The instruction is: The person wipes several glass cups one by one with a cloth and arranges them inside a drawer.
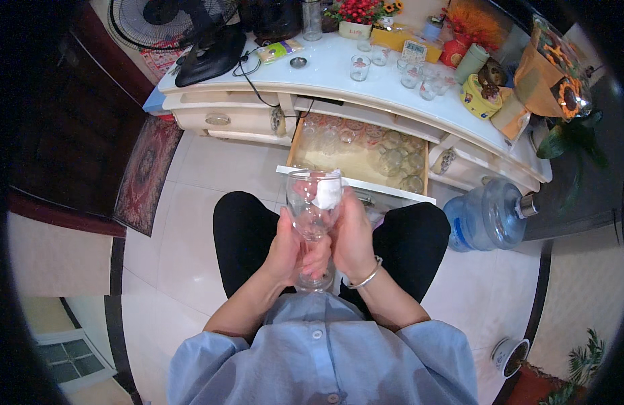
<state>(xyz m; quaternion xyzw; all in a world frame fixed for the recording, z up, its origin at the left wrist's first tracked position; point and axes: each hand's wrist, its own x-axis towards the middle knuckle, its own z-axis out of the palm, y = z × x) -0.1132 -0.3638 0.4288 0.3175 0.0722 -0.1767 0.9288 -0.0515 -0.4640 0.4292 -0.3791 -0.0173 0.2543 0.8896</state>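
A clear stemmed glass (pixel 312 228) is held upright above my lap, between both hands. My left hand (pixel 284 250) wraps around its stem and lower bowl, and some of its fingers show through the glass. From the other side, my right hand (pixel 353 230) holds a crumpled white tissue (pixel 328 193) against the upper bowl. Whether the tissue is inside or outside the bowl I cannot tell. Just beyond my knees an open drawer (pixel 342 162) contains several glasses and glass mugs (pixel 391 161).
On the white cabinet top (pixel 322 61) stand several small glasses (pixel 360 68), a metal dish (pixel 298 62), a fan (pixel 206 61), a yellow tin (pixel 479 98) and flowers. A large blue water bottle (pixel 486 217) lies on the floor by my right knee. A potted plant (pixel 509 357) is at lower right.
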